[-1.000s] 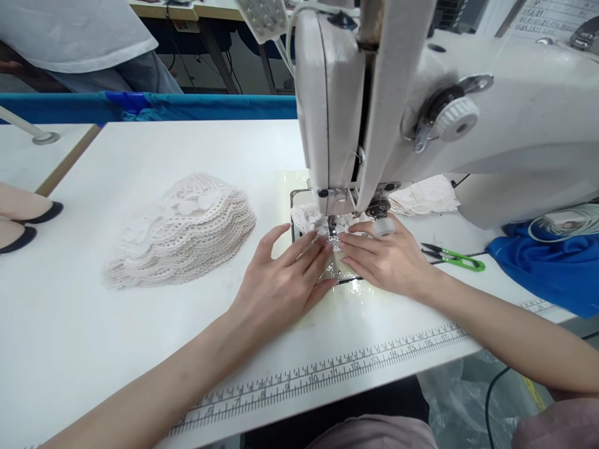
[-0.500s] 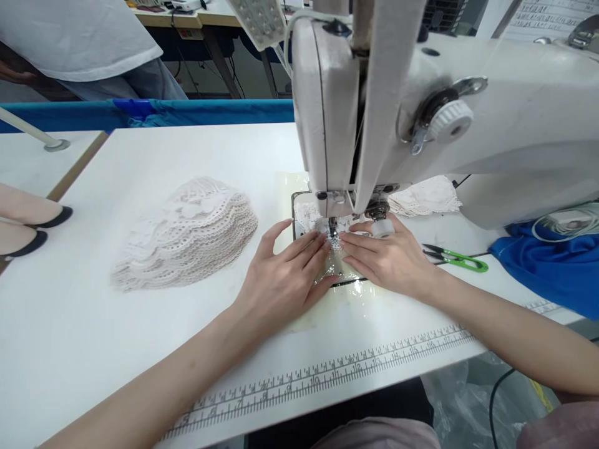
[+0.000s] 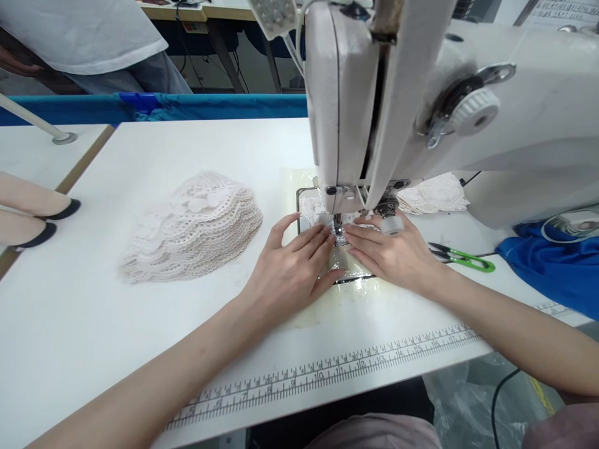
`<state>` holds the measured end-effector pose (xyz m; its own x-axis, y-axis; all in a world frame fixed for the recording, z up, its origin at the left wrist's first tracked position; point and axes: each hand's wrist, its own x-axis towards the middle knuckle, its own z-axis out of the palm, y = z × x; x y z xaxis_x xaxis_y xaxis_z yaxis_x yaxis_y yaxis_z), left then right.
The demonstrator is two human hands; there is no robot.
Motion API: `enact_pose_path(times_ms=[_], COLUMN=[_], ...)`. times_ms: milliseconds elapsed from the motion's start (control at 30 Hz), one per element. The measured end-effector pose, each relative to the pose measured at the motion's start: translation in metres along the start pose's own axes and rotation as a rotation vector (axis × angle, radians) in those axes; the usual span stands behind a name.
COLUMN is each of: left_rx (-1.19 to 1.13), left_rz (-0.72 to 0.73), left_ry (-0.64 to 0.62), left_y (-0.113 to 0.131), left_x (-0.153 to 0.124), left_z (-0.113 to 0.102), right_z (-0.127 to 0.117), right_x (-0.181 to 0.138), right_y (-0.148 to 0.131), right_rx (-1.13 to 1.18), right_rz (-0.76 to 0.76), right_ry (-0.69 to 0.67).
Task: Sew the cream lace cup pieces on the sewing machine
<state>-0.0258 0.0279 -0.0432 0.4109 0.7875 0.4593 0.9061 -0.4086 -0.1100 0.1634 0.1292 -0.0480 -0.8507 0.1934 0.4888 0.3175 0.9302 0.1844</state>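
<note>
A small piece of white lace (image 3: 312, 209) lies under the presser foot of the sewing machine (image 3: 330, 112). To the left of the foot, my left hand (image 3: 292, 268) lies flat with its fingertips on the lace and its thumb nearer me. My right hand (image 3: 390, 252) rests on the other side, fingers stretched out and touching the lace's right part. The fingers hide much of the piece. Beneath it is the shiny metal needle plate (image 3: 355, 269). A layered stack of lace pieces (image 3: 201, 231) sits left of my left hand.
Green-handled scissors (image 3: 468, 259) lie right of my right hand. More lace (image 3: 435, 194) is behind, beneath the machine arm. Blue cloth (image 3: 538, 265) lies at the right. A printed ruler (image 3: 322, 374) runs along the front edge. A person in a white shirt (image 3: 84, 34) stands beyond the table.
The whole view has shifted slightly, so the machine and table sit a little further right. Both hands keep nearly the same flat pose beside the presser foot.
</note>
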Motion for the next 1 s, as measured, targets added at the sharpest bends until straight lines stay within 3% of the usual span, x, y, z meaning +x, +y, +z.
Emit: enact_pose_path(times_ms=[667, 833, 1000], left_rx=[-0.005, 0.001, 0.135], left_rz=[-0.021, -0.121, -0.074], left_ry=[0.016, -0.036, -0.063], left_y=[-0.006, -0.019, -0.019], left_x=[0.002, 0.004, 0.002], left_z=[0.001, 0.002, -0.007], right_z=[0.002, 0.003, -0.005], right_x=[0.003, 0.002, 0.004], right_y=[0.002, 0.002, 0.003], right_rx=[-0.047, -0.013, -0.001], right_rz=[0.031, 0.039, -0.009], right_ry=[-0.002, -0.036, -0.075])
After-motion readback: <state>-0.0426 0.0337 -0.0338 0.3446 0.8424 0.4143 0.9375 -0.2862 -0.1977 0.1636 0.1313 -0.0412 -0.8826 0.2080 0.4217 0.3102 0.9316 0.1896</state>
